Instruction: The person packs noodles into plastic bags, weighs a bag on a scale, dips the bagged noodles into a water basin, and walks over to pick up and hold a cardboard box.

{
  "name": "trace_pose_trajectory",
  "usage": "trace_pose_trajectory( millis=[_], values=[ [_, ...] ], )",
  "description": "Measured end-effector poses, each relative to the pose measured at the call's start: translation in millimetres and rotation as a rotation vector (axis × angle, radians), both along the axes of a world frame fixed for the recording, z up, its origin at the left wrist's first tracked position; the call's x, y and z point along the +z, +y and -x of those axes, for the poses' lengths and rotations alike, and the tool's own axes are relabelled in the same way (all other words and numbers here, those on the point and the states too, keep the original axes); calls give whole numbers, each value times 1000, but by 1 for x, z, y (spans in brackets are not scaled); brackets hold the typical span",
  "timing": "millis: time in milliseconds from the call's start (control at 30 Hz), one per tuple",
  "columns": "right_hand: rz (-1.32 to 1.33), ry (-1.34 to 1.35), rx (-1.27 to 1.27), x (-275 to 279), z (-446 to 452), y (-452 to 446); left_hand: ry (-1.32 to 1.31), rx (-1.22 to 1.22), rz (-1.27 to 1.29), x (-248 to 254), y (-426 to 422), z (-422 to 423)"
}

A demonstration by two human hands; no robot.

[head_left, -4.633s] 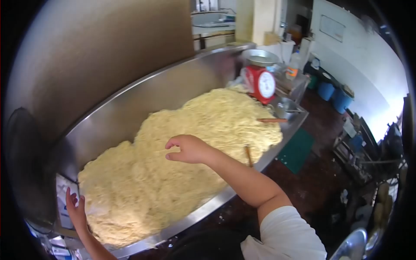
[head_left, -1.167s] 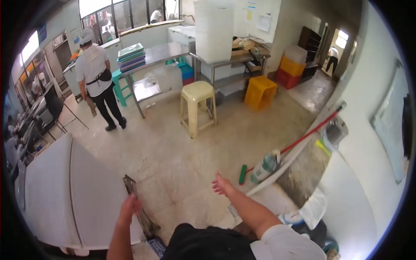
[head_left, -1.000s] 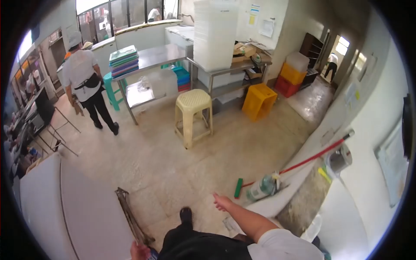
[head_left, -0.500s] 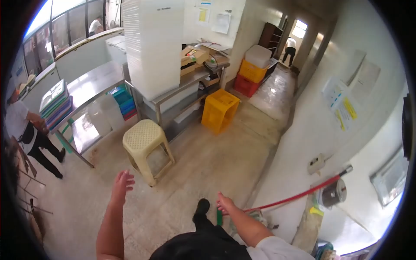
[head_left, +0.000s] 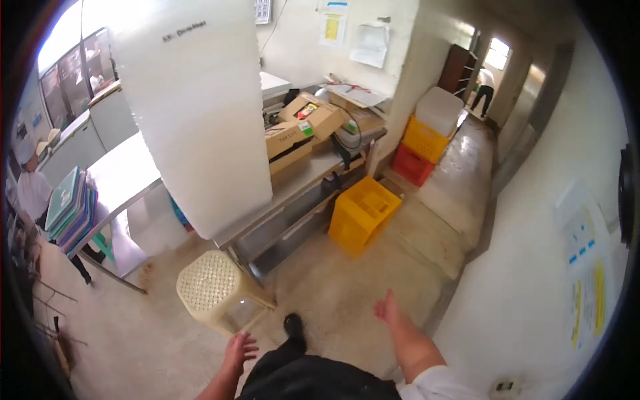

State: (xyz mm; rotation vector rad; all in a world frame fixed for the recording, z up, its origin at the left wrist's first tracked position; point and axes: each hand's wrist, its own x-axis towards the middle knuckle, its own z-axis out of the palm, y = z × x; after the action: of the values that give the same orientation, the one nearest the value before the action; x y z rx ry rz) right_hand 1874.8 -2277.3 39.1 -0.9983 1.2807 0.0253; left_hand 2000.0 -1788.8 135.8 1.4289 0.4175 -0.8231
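Two bare hands reach out low over a concrete floor [head_left: 333,283] as a person in black trousers stands between furniture and a white wall [head_left: 533,267]. The left hand [head_left: 240,350], fingers spread and loosely bent, holds nothing and is just beside a cream plastic stool [head_left: 210,280], with a black shoe [head_left: 293,325] near it. The right hand [head_left: 389,309], its thumb and fingers apart and grasping nothing, is nearest a yellow crate [head_left: 363,210], which stands on the floor by the front edge of a steel counter [head_left: 293,179]. The stool sits upright at that counter's near left corner, below a tall white stack [head_left: 193,100] whose lettering is blurred. Cardboard boxes [head_left: 313,123] crowd the counter's right end. At left, coloured boards [head_left: 70,207] are piled at the near left corner of a steel table [head_left: 127,170], beside a co-worker [head_left: 33,190] who appears to wear a white cap, though the dim edge blurs detail. Beyond, a red crate [head_left: 412,165] supports a yellow-orange basket [head_left: 427,139] and a pale container [head_left: 440,107].
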Motion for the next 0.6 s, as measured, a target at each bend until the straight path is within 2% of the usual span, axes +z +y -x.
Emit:
trace_pose_trajectory(
  millis=[67, 133, 200, 267, 333, 400, 467, 533, 567, 600],
  values=[
    [88, -12, -24, 52, -74, -21, -92, -75, 119, 15, -53, -45],
    [71, -73, -151, 90, -145, -41, -214, -121, 197, 26, -116, -105],
    [163, -242, 57, 144, -204, -60, -191, -70, 288, 45, -176, -148],
    [248, -336, 110, 144, -279, -116, -109, -27, 379, 77, -232, -182],
    [504, -342, 301, 228, -324, -112, -75, -16, 378, 91, -266, -212],
    [680, -429, 349, 270, -385, -123, 78, 141, 498, 87, -301, -249],
    [782, -501, 516, 282, -465, -152, 69, 245, 531, 89, -327, -283],
    [1127, -558, 747, 295, -544, -160, 45, 364, 548, 86, -346, -306],
    [1112, -599, 784, 304, -577, -154, 9, 463, 516, 87, -353, -314],
    [1161, -634, 965, 314, -606, -143, -18, 568, 481, 85, -362, -321]
  ],
)
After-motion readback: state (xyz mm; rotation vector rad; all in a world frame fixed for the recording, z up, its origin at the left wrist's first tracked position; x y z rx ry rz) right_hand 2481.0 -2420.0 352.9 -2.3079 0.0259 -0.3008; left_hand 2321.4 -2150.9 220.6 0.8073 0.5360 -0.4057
